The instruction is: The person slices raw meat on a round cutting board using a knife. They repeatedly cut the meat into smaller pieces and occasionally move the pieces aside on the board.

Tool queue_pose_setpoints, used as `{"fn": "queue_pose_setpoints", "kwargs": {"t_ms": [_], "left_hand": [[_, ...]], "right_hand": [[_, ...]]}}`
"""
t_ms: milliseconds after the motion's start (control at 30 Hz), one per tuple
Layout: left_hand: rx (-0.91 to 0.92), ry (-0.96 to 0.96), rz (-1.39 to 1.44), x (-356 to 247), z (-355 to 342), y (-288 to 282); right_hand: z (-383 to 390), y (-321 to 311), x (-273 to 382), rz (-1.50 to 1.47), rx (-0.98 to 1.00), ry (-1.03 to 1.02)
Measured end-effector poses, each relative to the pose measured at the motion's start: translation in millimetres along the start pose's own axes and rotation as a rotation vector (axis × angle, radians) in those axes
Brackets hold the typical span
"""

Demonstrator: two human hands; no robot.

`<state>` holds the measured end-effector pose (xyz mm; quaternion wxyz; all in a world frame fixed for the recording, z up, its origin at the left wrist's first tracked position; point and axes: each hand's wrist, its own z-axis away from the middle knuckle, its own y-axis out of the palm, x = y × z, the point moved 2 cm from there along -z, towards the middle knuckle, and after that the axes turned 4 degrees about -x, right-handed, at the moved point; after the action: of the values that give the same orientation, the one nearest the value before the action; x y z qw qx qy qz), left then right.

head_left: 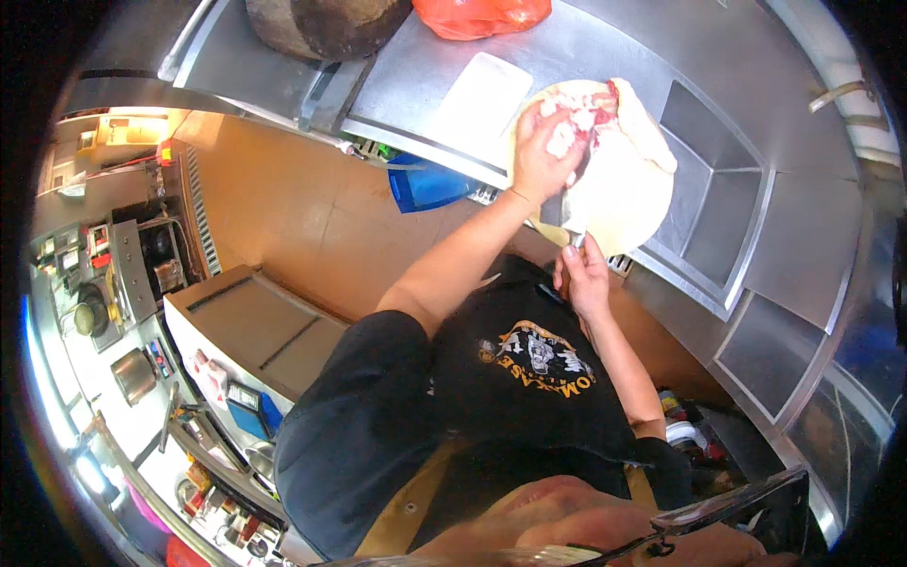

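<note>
My left hand (542,161) has its fingers bent over pieces of red and white raw meat (588,106) on a round, pale cutting board (628,213), pressing on them. A longer pale piece of meat (644,132) lies along the board's upper right. My right hand (584,276) grips the handle of a cleaver or knife (573,210) at the board's near edge, with the blade reaching up toward my left fingers, partly lost in glare. Left of the board lies a white rectangular board or tray (480,99).
The board rests on a steel counter (406,80), beside a recessed steel basin (709,227). A dark round block (316,21) and an orange plastic bag (477,11) sit at the back. A blue bin (430,184) is below the counter. A crowded worktop (132,373) lies at left.
</note>
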<state>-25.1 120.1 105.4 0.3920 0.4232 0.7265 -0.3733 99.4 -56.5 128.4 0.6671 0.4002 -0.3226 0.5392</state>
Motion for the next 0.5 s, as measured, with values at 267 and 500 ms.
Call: {"fn": "queue_pose_setpoints", "kwargs": {"t_ms": [267, 500], "left_hand": [[-0.028, -0.353, -0.203, 206, -118, -52], [0.463, -0.118, -0.287, 126, -72, 33]], "right_hand": [[-88, 81, 62, -0.214, 0.068, 0.165], [-3, -64, 6, 0.152, -0.372, 0.042]]}}
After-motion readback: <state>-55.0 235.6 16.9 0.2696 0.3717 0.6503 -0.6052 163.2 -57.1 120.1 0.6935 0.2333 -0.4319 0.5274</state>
